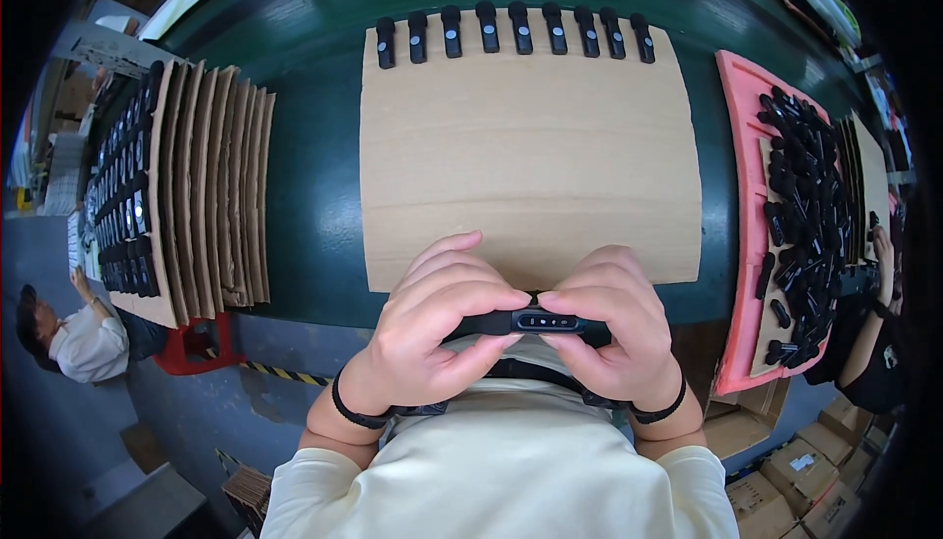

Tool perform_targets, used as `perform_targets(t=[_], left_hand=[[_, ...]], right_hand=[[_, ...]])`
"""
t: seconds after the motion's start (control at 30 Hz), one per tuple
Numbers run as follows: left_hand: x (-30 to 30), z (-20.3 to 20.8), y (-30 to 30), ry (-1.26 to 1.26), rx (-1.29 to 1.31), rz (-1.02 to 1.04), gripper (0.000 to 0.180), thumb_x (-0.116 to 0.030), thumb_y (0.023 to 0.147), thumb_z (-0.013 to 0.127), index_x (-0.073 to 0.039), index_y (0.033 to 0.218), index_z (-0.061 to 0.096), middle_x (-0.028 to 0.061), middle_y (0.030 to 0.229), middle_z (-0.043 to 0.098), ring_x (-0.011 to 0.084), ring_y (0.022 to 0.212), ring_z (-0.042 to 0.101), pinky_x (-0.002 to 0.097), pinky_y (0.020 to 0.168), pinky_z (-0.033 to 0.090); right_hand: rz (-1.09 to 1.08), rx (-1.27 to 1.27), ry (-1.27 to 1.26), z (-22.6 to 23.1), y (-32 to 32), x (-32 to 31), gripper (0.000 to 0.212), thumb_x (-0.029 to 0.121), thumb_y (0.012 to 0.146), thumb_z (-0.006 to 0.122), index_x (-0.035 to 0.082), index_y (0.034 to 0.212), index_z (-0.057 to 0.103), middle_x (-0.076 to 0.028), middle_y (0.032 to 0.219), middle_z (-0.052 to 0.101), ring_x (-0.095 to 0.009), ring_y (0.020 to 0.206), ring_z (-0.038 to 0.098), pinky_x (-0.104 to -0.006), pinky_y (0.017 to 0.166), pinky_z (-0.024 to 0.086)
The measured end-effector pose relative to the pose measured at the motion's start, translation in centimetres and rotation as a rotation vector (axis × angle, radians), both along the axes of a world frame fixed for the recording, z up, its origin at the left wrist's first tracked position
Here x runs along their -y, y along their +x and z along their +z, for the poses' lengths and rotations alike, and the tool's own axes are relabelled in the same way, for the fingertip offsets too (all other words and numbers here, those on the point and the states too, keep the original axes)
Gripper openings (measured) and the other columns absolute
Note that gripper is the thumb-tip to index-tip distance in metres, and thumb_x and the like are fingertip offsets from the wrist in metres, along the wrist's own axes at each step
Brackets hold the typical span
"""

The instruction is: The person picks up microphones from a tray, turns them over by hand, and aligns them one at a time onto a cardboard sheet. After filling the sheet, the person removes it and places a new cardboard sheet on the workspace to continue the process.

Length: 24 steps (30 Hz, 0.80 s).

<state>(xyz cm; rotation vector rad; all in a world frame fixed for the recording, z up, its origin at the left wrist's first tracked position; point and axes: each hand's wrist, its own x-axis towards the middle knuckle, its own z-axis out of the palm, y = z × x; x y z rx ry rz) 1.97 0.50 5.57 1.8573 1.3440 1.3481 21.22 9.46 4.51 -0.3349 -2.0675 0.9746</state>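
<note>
Between my two hands, in front of my body, is a small black microphone-like device (546,322). Its face turned up to me has an oblong panel with several tiny bright spots. The thumb and fingers of my left hand (432,313) pinch the device's left end, which is partly hidden. At its other end my right hand (617,313) grips with thumb and forefinger. Both hands are just over the near edge of a cardboard sheet (530,156). Along the sheet's far edge lies a row of similar black devices (487,28), each with a rounded dark head and a pale round spot.
Stacked cardboard sheets (211,185) stand at the left, with rows of black devices (128,185) on them. At the right a pink foam tray (732,244) carries a heap of black devices (805,215). The table (314,195) is green. Co-workers sit at both sides.
</note>
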Motion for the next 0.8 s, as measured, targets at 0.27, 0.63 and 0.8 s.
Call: perform_targets(t=[0.27, 0.63, 0.8], left_hand=[[-0.2, -0.5, -0.1, 0.007, -0.010, -0.023, 0.025, -0.004, 0.073, 0.073, -0.002, 0.098, 0.068, 0.0094, 0.088, 0.068, 0.0240, 0.081, 0.067, 0.0564, 0.102, 0.040], [-0.2, -0.8, 0.2, -0.030, 0.066, -0.008, 0.019, -0.005, 0.078, 0.071, -0.003, 0.097, 0.068, 0.0099, 0.091, 0.069, 0.0234, 0.085, 0.067, 0.0571, 0.105, 0.036], [-0.2, -0.9, 0.8, -0.134, 0.136, -0.013, 0.018, -0.006, 0.078, 0.070, -0.003, 0.096, 0.067, 0.0120, 0.097, 0.069, 0.0246, 0.092, 0.067, 0.0568, 0.107, 0.034]], right_hand=[[-0.039, -0.010, 0.027, -0.2, -0.1, 0.0, 0.042, -0.001, 0.061, 0.079, 0.006, 0.100, 0.066, -0.005, 0.085, 0.066, -0.024, 0.072, 0.059, -0.0360, 0.068, 0.043], [-0.027, -0.047, -0.008, -0.3, 0.3, 0.1, 0.035, 0.002, 0.067, 0.075, 0.006, 0.100, 0.065, -0.006, 0.088, 0.065, -0.023, 0.074, 0.057, -0.0353, 0.068, 0.043], [0.056, -0.033, -0.025, 0.7, -0.1, 0.0, 0.032, 0.003, 0.071, 0.073, 0.007, 0.101, 0.065, -0.006, 0.089, 0.063, -0.022, 0.076, 0.056, -0.0344, 0.069, 0.043]])
